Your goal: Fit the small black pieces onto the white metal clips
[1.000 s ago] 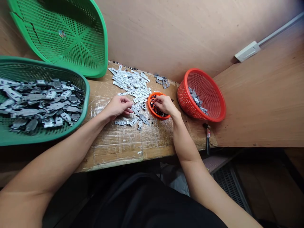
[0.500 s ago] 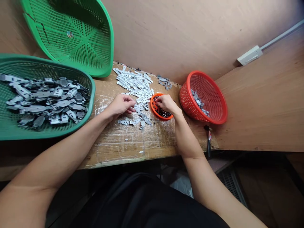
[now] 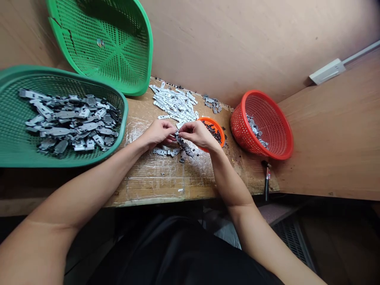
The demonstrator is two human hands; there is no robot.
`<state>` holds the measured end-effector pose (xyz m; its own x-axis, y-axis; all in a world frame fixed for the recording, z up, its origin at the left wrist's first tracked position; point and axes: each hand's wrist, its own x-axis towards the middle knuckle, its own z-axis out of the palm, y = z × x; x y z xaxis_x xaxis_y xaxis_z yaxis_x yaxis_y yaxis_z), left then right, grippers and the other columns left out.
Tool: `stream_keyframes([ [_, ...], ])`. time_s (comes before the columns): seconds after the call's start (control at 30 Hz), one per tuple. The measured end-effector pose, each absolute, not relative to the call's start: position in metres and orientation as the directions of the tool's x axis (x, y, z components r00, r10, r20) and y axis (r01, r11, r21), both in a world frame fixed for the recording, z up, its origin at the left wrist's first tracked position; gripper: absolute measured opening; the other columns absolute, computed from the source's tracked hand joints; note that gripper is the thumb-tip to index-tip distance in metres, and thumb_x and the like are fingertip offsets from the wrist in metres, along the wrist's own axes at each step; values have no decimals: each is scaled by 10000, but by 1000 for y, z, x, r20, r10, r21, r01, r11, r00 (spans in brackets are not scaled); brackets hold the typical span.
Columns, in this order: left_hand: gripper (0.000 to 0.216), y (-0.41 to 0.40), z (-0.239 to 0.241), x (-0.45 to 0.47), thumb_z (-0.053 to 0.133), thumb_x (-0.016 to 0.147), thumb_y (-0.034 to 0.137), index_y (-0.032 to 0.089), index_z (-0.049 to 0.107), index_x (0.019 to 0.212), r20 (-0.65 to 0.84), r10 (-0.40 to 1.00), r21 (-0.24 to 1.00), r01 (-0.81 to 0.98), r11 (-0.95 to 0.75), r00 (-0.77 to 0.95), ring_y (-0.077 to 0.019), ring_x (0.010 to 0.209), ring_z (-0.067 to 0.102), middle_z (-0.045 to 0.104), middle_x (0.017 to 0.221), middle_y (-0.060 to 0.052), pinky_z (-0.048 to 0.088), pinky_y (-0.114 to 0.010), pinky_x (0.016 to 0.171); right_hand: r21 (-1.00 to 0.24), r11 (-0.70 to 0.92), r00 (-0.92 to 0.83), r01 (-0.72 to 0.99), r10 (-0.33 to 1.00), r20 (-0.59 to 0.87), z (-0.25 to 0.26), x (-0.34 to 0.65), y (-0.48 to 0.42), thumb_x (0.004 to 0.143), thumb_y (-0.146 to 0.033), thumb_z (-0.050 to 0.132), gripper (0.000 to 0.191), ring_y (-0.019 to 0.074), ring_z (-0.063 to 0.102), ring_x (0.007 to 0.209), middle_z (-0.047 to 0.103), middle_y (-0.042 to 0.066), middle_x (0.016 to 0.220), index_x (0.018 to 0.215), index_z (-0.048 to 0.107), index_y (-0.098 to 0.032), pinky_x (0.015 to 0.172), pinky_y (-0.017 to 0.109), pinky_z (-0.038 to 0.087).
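Observation:
My left hand (image 3: 159, 133) is closed in a pinch on a small grey metal hinge part (image 3: 177, 135), held just above the table. From the right, my right hand (image 3: 197, 133) meets it with thumb and forefinger pressed together; whatever sits between those fingertips is too small to make out. An orange bowl (image 3: 222, 128) of small dark pieces, which look like screws, stands behind my right hand, partly covered by it. Loose hinge parts (image 3: 162, 152) lie below the hands. Beyond them spreads a pile of pale metal strips (image 3: 173, 102).
A dark green basket (image 3: 122, 130) full of metal parts is at left, with a bright green basket (image 3: 150, 51) leaning behind. At right stand a tilted red basket (image 3: 237, 122) and a black-handled brush (image 3: 266, 186). More grey pieces (image 3: 212, 103) lie near the wall.
My right hand has come out of the orange bowl and moved left to the hinge part in my left hand. The view has shifted slightly.

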<state>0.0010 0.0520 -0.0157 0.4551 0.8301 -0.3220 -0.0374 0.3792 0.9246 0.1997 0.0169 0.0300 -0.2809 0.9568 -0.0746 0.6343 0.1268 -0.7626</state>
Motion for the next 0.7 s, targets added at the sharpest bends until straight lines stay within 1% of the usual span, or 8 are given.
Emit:
stream_keyframes([
  [0.07, 214, 51, -15, 2, 780, 916, 99, 175, 683, 741, -332, 824, 919, -41, 393, 460, -166, 669, 778, 729, 689, -50, 574, -233, 593, -760, 125, -263, 638, 963, -63, 28, 200, 18, 876, -315, 731, 152, 150, 551, 719, 712, 18, 755, 832, 775, -177, 692, 313, 423],
  [0.13, 226, 50, -14, 2, 779, 921, 93, 171, 678, 735, -337, 819, 915, -42, 401, 464, -162, 662, 780, 726, 686, -47, 574, -226, 595, -786, 106, -255, 609, 965, -68, 23, 201, 20, 875, -338, 738, 175, 141, 537, 706, 711, 18, 759, 836, 776, -172, 677, 309, 408],
  [0.27, 227, 48, -12, 3, 759, 938, 79, 167, 670, 748, -331, 823, 917, -49, 396, 462, -152, 648, 776, 725, 687, -38, 579, -224, 606, -854, 23, -211, 519, 972, -103, 11, 202, 22, 847, -407, 785, 243, 122, 483, 646, 674, 5, 704, 804, 760, -169, 615, 297, 356],
  [0.43, 243, 47, -10, 2, 717, 954, 61, 173, 655, 748, -322, 821, 921, -47, 388, 471, -152, 638, 777, 712, 680, -28, 561, -220, 590, -874, -86, -150, 478, 973, -178, 3, 202, 24, 800, -468, 838, 313, 104, 425, 576, 621, -14, 643, 762, 728, -178, 538, 291, 291],
  [0.57, 246, 48, -9, 2, 734, 940, 72, 179, 654, 734, -328, 821, 919, -44, 392, 468, -153, 646, 779, 702, 673, -23, 532, -207, 561, -896, -136, -175, 422, 958, -228, 1, 202, 25, 781, -511, 863, 353, 94, 397, 527, 589, -34, 608, 780, 713, -191, 501, 289, 261],
  [0.63, 251, 48, -10, 2, 761, 929, 85, 181, 654, 722, -335, 817, 918, -33, 395, 469, -152, 650, 776, 704, 672, -28, 531, -203, 561, -898, -156, -182, 411, 951, -248, -2, 203, 26, 780, -496, 864, 337, 95, 408, 522, 591, -38, 605, 806, 716, -194, 499, 285, 264],
  [0.7, 261, 49, -10, 2, 763, 932, 89, 181, 655, 712, -343, 815, 917, -24, 399, 467, -149, 643, 769, 702, 667, -32, 525, -202, 555, -903, -154, -173, 400, 955, -240, -3, 204, 27, 786, -463, 853, 310, 100, 431, 538, 619, -30, 645, 871, 733, -190, 515, 286, 290],
])
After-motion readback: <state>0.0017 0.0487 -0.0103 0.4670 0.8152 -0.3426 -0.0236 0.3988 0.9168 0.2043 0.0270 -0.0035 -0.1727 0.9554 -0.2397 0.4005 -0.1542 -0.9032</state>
